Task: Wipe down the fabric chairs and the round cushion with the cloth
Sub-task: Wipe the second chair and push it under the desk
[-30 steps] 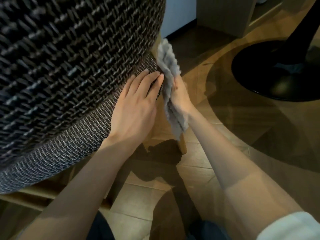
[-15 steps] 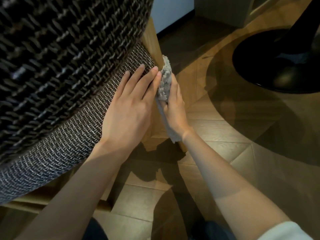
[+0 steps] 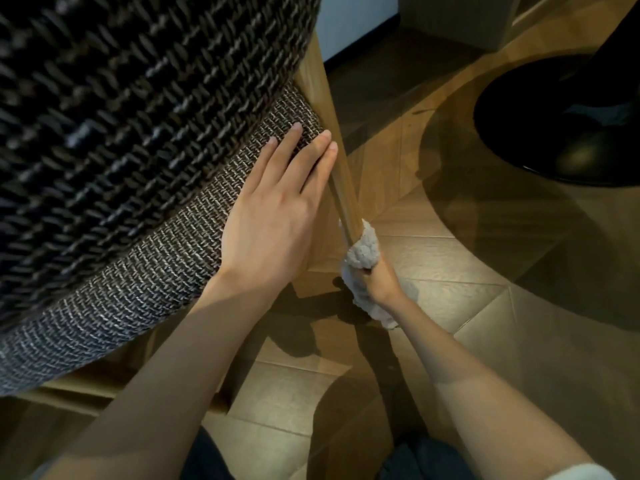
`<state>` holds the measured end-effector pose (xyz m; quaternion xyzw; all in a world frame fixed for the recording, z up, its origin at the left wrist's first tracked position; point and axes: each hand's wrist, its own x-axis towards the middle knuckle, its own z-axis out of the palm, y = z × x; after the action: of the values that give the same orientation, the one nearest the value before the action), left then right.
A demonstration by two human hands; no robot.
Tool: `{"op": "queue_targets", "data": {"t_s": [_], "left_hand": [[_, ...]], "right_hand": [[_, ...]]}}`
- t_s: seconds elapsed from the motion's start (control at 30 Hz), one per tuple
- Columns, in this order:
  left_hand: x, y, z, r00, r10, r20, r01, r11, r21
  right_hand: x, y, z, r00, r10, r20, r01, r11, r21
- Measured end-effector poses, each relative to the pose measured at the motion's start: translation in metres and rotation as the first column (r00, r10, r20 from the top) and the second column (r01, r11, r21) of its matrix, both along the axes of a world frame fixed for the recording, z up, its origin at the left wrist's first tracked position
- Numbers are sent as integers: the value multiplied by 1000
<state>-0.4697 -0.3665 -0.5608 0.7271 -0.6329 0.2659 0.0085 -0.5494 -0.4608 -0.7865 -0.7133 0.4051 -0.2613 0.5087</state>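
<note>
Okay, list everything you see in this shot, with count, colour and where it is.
round cushion: 1, black-brown woven, upper left, on the chair seat
chair seat: 1, grey tweed, curving below the cushion
chair leg: 1, light wood, centre, slanting down
cloth: 1, pale grey, wrapped round the chair leg
pedestal base: 1, black, upper right
floor: 1, wood parquet, right and bottom
left hand: 1, flat on the chair seat edge
right hand: 1, gripping the cloth round the leg

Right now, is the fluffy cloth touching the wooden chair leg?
Touching. The head view shows the cloth wrapped round the wooden chair leg, gripped there by the right hand.
</note>
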Motion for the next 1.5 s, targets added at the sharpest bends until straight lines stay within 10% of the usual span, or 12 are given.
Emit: {"op": "queue_targets", "data": {"t_s": [0.57,0.93,1.23,1.5], "left_hand": [[-25,30,15,989,59,-133,-25,970,240],[-63,73,27,857,142,-494,-147,989,30],[-103,74,79,453,276,-848,22,947,320],[-138,127,236,594,256,-762,101,917,387]], "right_hand": [[-66,32,146,951,-89,296,134,982,-137],[-102,72,173,972,-211,106,216,976,-29],[-138,92,264,964,-248,-92,257,960,114],[-180,122,422,937,-286,-203,321,932,169]]}}
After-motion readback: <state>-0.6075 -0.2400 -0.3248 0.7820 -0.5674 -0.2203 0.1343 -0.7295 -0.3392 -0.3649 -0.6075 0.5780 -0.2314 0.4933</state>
